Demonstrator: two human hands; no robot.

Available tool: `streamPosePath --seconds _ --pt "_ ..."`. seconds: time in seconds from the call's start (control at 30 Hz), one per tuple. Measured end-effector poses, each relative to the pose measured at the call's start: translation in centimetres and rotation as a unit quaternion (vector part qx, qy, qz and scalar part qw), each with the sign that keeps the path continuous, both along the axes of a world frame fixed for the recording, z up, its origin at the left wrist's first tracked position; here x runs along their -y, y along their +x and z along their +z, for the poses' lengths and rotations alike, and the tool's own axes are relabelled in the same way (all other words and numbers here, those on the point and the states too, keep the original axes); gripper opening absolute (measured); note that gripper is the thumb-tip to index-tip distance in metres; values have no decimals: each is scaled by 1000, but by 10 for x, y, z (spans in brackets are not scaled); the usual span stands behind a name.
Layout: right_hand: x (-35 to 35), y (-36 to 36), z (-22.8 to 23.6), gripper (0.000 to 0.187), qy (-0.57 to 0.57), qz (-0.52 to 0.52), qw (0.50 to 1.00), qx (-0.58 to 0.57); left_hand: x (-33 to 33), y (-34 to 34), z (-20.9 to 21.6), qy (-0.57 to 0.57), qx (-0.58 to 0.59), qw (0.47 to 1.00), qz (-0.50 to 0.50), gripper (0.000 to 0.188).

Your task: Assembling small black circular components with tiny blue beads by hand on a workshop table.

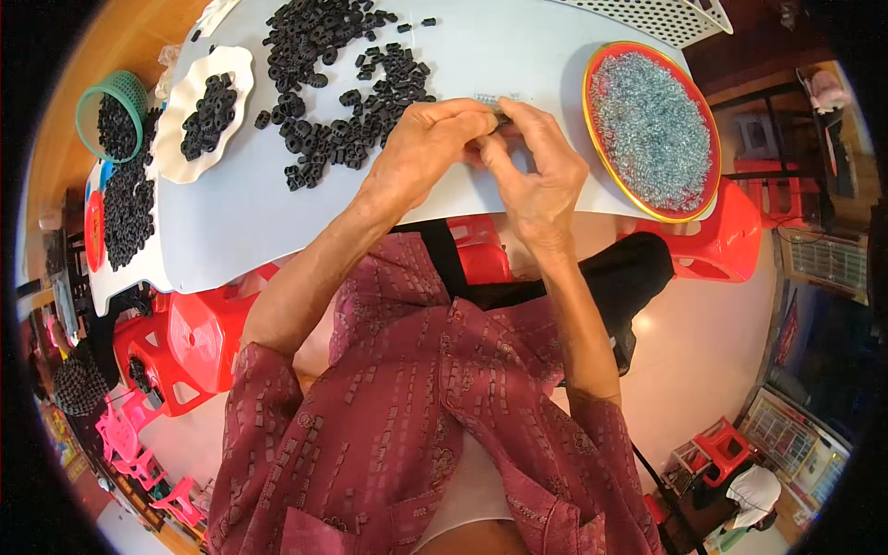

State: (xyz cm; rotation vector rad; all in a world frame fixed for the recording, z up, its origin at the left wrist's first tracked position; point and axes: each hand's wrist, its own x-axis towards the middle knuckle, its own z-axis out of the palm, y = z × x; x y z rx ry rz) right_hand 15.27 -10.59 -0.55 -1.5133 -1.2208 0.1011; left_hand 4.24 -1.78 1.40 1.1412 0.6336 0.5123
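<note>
My left hand (430, 139) and my right hand (541, 171) meet above the table's near edge, fingers pinched together. Between their fingertips shows a bit of a small black plastic piece (502, 117), like a cord-lock part; the fingers hide most of it. Just beyond the fingertips lie a few small metal springs (495, 97) on the table. A heap of black plastic pieces (338, 139) spreads to the left of my left hand. To the right of my right hand, a red, gold-rimmed dish (590, 120) holds a pile of silvery-blue springs (652, 129).
On the pale table (217, 222), a wavy cream dish (180, 166) carries more black pieces. A tipped green basket (90, 139) and another black heap (128, 213) are farther left. A perforated white basket (647, 17) stands at the back. Red stools (199, 338) are below the table.
</note>
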Motion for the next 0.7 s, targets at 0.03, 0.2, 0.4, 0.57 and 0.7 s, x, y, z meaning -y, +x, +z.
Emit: streamPosePath --seconds 0.03,0.2,0.4,0.57,0.7 --pt "-1 -2 0 34 0 1 1000 -1 0 0 1 4 -12 1000 -2 22" --pt "-4 -8 -1 35 9 -6 1000 3 -6 -3 -6 -18 11 1000 -21 21" --pt "-4 -10 -1 36 0 -7 1000 7 -15 -5 -4 -28 -8 997 -75 21" --pt "-3 -11 -5 40 -13 -22 998 62 -23 -8 -1 12 -28 990 -136 21" --pt "-2 -7 -7 41 -17 -1 998 64 -23 -8 3 2 -31 988 -151 21"
